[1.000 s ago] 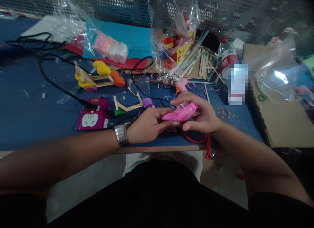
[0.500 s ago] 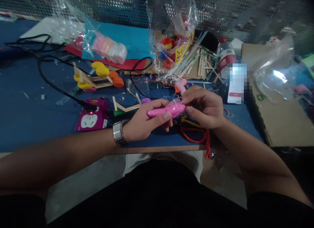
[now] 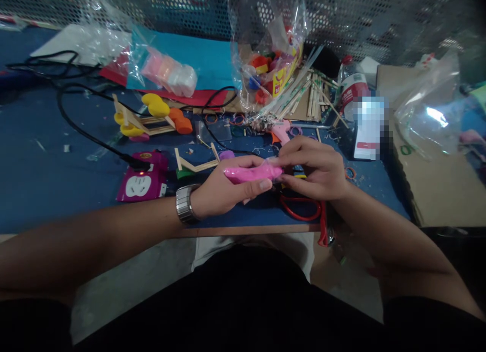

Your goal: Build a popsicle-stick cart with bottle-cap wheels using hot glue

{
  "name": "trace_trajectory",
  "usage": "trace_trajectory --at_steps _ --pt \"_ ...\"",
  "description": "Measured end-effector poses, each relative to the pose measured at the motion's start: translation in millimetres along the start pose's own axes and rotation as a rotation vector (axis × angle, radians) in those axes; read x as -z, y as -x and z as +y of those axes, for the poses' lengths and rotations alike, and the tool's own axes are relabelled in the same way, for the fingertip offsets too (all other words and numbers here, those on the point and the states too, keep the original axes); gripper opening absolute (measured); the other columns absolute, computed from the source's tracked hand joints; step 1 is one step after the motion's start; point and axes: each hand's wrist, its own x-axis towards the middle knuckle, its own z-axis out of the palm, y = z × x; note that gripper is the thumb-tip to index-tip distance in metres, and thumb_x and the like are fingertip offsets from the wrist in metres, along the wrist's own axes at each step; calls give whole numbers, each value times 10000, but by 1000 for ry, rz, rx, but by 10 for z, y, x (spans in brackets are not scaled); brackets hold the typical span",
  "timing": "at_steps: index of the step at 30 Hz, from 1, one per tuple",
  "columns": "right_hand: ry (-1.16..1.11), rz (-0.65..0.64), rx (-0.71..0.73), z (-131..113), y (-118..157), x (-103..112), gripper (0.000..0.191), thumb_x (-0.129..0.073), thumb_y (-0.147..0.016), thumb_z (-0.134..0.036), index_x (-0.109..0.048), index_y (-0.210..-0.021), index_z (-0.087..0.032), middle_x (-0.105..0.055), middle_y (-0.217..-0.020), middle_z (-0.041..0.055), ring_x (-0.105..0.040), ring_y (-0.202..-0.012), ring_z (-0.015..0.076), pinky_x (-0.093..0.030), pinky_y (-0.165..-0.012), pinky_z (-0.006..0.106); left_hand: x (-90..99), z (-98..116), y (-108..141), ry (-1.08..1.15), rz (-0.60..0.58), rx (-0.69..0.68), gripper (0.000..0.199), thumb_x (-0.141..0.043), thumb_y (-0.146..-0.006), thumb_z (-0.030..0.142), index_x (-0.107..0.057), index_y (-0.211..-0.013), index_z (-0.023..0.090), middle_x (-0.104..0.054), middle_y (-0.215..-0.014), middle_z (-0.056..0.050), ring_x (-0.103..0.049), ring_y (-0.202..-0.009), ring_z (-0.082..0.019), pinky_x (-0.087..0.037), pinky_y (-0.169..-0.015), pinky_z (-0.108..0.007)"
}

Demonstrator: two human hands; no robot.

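A soft pink lump in a clear wrapper [image 3: 246, 174] lies along the fingers of my left hand [image 3: 222, 187], whose thumb presses on it from the near side. The fingers of my right hand [image 3: 315, 169] pinch the right end of the wrapper, where pink shows between the fingertips. Red-handled scissors [image 3: 301, 209] lie just below my right hand at the table's front edge. Behind the hands is a pink glue gun [image 3: 281, 131]. Left of them stands a small wooden-stick frame [image 3: 197, 166] with green and purple pieces.
A purple power strip [image 3: 142, 177] with a black cable sits at the left. Farther back are a stick frame with yellow and orange pieces [image 3: 154, 119], bagged tubs [image 3: 170, 74], wooden sticks [image 3: 313, 96], a bottle [image 3: 352, 86] and a phone [image 3: 366, 139]. Cardboard [image 3: 440, 185] lies right.
The pink lump has shifted slightly left in my left hand. My right fingertips have moved a little left and down, still at its end.
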Motion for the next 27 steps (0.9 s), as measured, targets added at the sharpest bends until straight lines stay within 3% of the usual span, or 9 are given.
trace_trajectory --at_steps 6,13,17,20,23,27 --pt "10 -2 3 -11 13 -2 281 -924 -1014 -265 -911 -1295 -256 -808 -1074 60 -765 -879 153 -637 -723 259 -5 -3 3 34 -5 -4 630 -1004 -928 528 -612 -1303 207 -641 -755 78 -510 -517 -63 -424 -468 -182" --pt "31 -3 66 -16 2 -5 289 -893 -1024 -233 -896 -1312 -262 -800 -1086 65 -799 -982 190 -687 -871 328 34 1 10 -165 38 -123 796 -1019 -896 466 -618 -1530 199 -802 -1205 -104 -760 -903 -183 -625 -781 -275" --pt "-4 -37 76 -5 13 -15 323 -886 -1019 -213 -894 -1335 -284 -808 -1140 77 -808 -1028 205 -702 -877 345 33 -16 25 -126 -29 -108 840 -1019 -896 386 -585 -1599 235 -813 -1044 -61 -720 -750 -166 -606 -678 -266" --pt "-8 -77 54 -16 35 -35 269 -867 -1045 -229 -892 -1309 -276 -811 -1199 95 -811 -1057 202 -713 -896 352 19 -24 24 -59 -56 -121 850 -1037 -873 357 -591 -1590 263 -818 -1103 -66 -712 -730 -156 -601 -657 -261" --pt "-5 -103 65 -31 42 -63 221 -837 -1073 -207 -877 -1288 -239 -816 -1194 105 -820 -1074 191 -707 -931 333 7 -13 27 -30 -82 -114 854 -1032 -890 387 -588 -1608 256 -805 -983 -30 -658 -651 -133 -534 -595 -238" --pt "0 -73 71 -26 12 -86 176 -830 -1083 -228 -858 -1256 -226 -825 -1111 93 -829 -1033 195 -706 -935 332 5 -9 65 -112 -9 -161 722 -922 -1014 492 -640 -1627 236 -722 -769 21 -554 -566 -127 -427 -544 -258"
